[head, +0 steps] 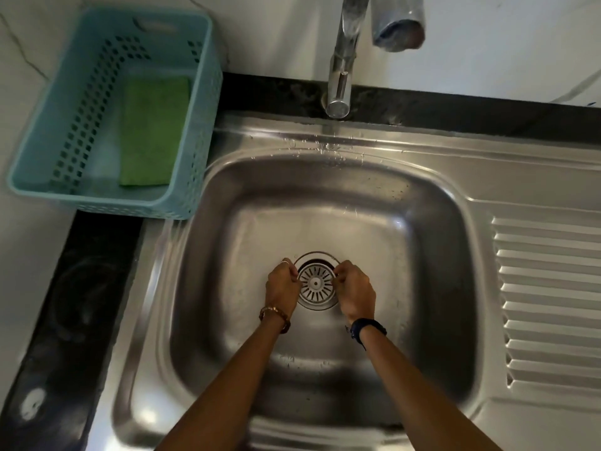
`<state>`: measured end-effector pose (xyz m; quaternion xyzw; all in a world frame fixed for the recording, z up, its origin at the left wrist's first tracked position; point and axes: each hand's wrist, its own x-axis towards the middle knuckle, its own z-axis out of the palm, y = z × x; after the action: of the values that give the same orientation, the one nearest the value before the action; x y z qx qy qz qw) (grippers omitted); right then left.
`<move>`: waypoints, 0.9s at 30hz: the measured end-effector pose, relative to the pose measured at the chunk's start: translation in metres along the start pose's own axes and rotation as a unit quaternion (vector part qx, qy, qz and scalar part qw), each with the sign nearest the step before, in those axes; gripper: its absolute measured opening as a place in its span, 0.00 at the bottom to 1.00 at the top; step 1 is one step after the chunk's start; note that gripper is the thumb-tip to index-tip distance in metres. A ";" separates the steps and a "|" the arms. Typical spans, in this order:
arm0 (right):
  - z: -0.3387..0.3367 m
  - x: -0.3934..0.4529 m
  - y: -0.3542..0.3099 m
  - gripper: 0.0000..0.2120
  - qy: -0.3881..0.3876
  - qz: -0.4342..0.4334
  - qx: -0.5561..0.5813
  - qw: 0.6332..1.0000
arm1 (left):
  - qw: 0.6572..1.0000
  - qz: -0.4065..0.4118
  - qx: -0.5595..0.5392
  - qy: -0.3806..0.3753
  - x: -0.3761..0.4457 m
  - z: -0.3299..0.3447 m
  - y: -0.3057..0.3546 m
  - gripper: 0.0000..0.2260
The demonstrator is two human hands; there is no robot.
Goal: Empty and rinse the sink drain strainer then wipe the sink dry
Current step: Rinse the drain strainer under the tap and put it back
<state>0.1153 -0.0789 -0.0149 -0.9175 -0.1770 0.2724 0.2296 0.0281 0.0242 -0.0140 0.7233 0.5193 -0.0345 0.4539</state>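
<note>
At the far left, on the pale marbled counter [26, 43], stands my light blue perforated plastic basket [42, 131], and the only thing lying in it is a flat green scouring pad [153, 131], stretched along its floor toward the right wall. Just to the right of the basket, across a black stone strip [455, 115], begins the stainless steel sink basin [406, 222], its far rim beaded with water drops.

Down in the basin, my left hand [281, 286], with a beaded bracelet at the wrist, is curled tight, fingertips pinching the left edge of the round slotted metal drain strainer [316, 283]. The strainer sits in the drain opening at the middle of the basin floor, between my two hands. My right hand [355, 289], a dark watch on its wrist, is curled the same narrow way, pinching the strainer's right edge. Whether the strainer is lifted off its seat or resting in it, I cannot tell.

Above the far rim rises the chrome tap [344, 53], its spout blurred close to my head. At the far right runs the sink's ribbed steel draining board [549, 288].
</note>
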 end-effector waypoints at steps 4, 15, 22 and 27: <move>0.004 0.001 0.000 0.06 0.010 -0.020 -0.025 0.999 | 0.999 0.025 0.019 -0.011 0.006 -0.002 0.001 0.11; 0.011 0.001 0.001 0.07 0.020 -0.050 -0.066 0.996 | 0.997 0.046 0.057 -0.014 0.008 0.001 -0.002 0.12; 0.012 0.003 0.002 0.06 0.018 -0.060 -0.081 0.995 | 0.996 0.066 0.063 0.004 0.006 0.004 -0.002 0.12; 0.011 0.005 0.005 0.04 0.008 -0.056 -0.064 0.996 | 0.996 0.068 0.053 -0.017 0.008 0.004 -0.006 0.12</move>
<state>0.1139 -0.0773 -0.0279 -0.9209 -0.2434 0.2403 0.1868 0.0286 0.0272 -0.0247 0.7792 0.4584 -0.0430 0.4253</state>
